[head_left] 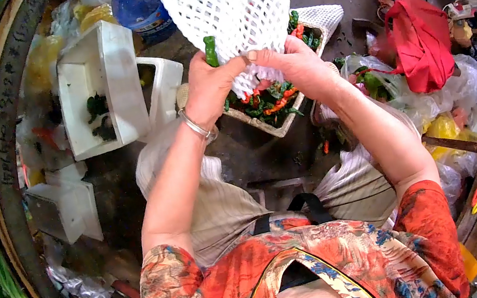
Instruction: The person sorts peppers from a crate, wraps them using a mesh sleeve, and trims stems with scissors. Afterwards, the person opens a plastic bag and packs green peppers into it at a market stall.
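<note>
Both hands grip the gathered lower end of a white foam net [226, 4], which spreads upward to the top edge of the head view. My left hand [211, 83] is closed on the net, thumb pointing inward, and a green pepper [210, 52] sticks up beside its fingers. Closed on the net's other side is my right hand [294, 66], its thumb nearly meeting the left one. Below and behind the net, a box [279, 131] holds red and green peppers [278, 103]. Another white net piece [323, 16] lies at the box's far right corner.
White foam boxes [125, 86] stand at the left, one with dark green bits inside. Behind them is a blue water jug [140, 7]. On the right lie a red bag [421, 43], plastic bags [463, 84] and a wooden board [454, 144]. My knees flank the pepper box.
</note>
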